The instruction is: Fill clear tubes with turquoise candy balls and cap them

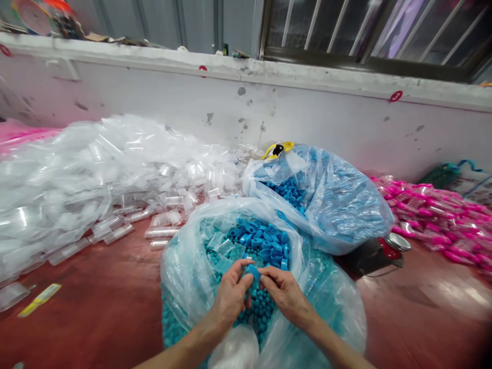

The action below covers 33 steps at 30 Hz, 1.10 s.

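Note:
Above an open clear plastic bag (179, 256), both my hands meet at a small blue plastic piece (252, 272). My left hand (233, 287) pinches it between thumb and fingers from the left. From the right, the closed fingertips of my right hand (283, 291) grip its other side. Whether a clear part is joined to the piece is too small to tell. Teal beads (263, 312) fill the bag under my hands. On them lie blue plastic pieces (265, 241) and several clear plastic sleeves (223, 246). A smooth white object (236, 348) sits at the bag's near side.
A large heap of clear plastic sleeves (115, 169) covers the left. Behind stands a second bag (342, 200) of blue pieces. A dark container with a metal lid (397, 242) and pink packets (434, 215) are on the right. A yellow strip (40, 300) lies on the red table (111, 302).

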Available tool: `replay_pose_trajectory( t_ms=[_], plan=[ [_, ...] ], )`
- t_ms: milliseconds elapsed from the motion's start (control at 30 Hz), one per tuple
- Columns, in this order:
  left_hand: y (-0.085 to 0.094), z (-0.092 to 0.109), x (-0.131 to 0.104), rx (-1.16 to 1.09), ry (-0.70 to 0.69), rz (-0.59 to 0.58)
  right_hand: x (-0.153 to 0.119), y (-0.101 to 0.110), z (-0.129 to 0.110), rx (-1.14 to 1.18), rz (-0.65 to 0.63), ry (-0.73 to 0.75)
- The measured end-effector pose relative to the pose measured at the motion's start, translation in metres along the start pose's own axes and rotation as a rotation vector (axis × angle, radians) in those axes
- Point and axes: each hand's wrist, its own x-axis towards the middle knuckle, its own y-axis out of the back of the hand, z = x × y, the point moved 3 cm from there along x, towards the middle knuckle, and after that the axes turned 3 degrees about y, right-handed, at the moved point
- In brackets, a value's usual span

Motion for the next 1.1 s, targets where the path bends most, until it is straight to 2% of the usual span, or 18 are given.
replay_pose_trajectory(
  t_ms=[67,133,233,300,400,467,567,633,700,800,933,1100],
  plan=[
    [0.000,0.008,-0.002,-0.017,-0.030,-0.034,0.002,0.009,-0.005,0.005,0.030,0.036],
    [0.003,0.013,-0.002,-0.023,-0.027,-0.117,0.005,0.018,-0.007,0.074,-0.016,0.036],
    [0.007,0.014,-0.004,-0.014,0.014,-0.243,0.011,0.025,-0.005,0.319,-0.103,-0.098],
    [0.009,0.013,-0.006,0.013,-0.006,-0.281,0.015,0.023,-0.002,0.442,-0.032,-0.190],
    [0.008,0.013,-0.010,0.068,-0.106,-0.224,0.018,0.014,-0.004,0.387,0.159,-0.197],
    [0.007,0.012,-0.011,0.083,-0.156,-0.141,0.016,0.005,-0.013,0.227,0.185,-0.106],
    [0.005,0.011,-0.013,0.039,-0.171,-0.069,0.008,-0.007,-0.025,0.021,0.029,0.033],
    [0.005,0.010,-0.013,-0.008,-0.162,-0.043,0.002,-0.014,-0.027,-0.092,-0.093,0.037],
    [0.006,0.012,-0.013,-0.042,-0.148,-0.027,-0.002,-0.019,-0.025,-0.209,-0.153,0.005],
    [0.004,0.017,-0.014,-0.068,-0.127,-0.040,-0.001,-0.024,-0.025,-0.287,-0.078,-0.015],
    [0.000,0.025,-0.017,-0.094,-0.125,-0.062,0.001,-0.026,-0.034,-0.233,0.082,0.052],
    [-0.003,0.026,-0.021,0.005,-0.171,0.007,-0.007,-0.035,-0.030,-0.211,0.161,0.152]
  ],
)
